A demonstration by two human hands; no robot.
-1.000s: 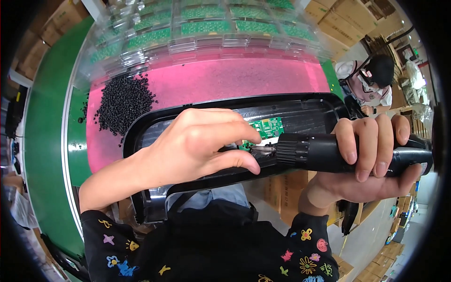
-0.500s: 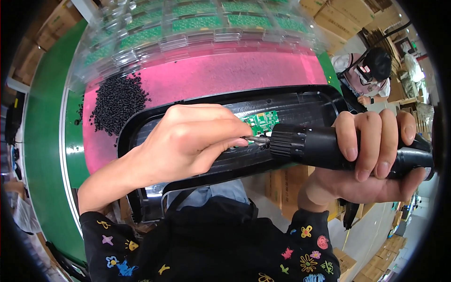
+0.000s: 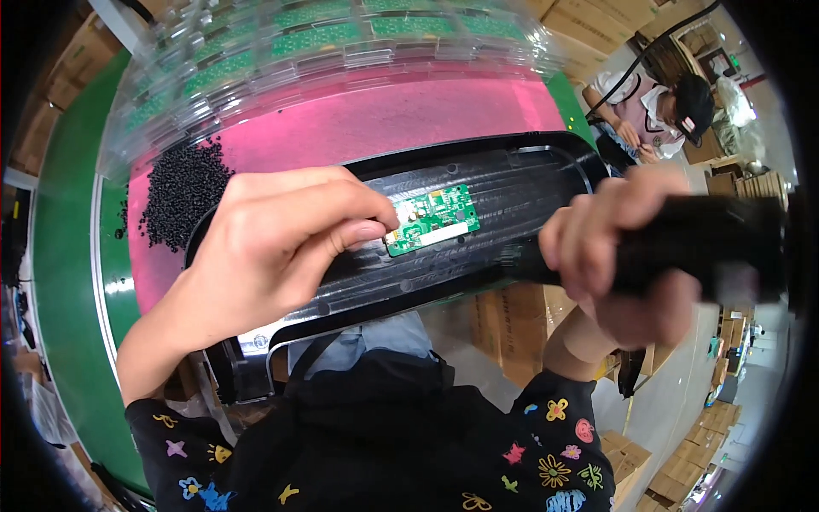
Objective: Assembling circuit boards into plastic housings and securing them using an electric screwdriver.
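Well, the right hand (image 3: 595,241) grips a black tool (image 3: 725,243); the left hand (image 3: 277,235) meets the circuit board (image 3: 437,215) cornerwise, grip unclear from here: best steady the board flat.

The green surface (image 3: 72,290) bears a pink mat (image 3: 409,119), cardboard boxes (image 3: 589,34) are stacked at upper left and right, and a pale grey floor (image 3: 670,388) shows at lower right.

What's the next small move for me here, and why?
I'd probably steady the black tool before bringing its front end to the green circuit board: the right hand gripping it is blurred, its front end sits off to the board's right, and the left hand has finger and thumb at the board's left end.
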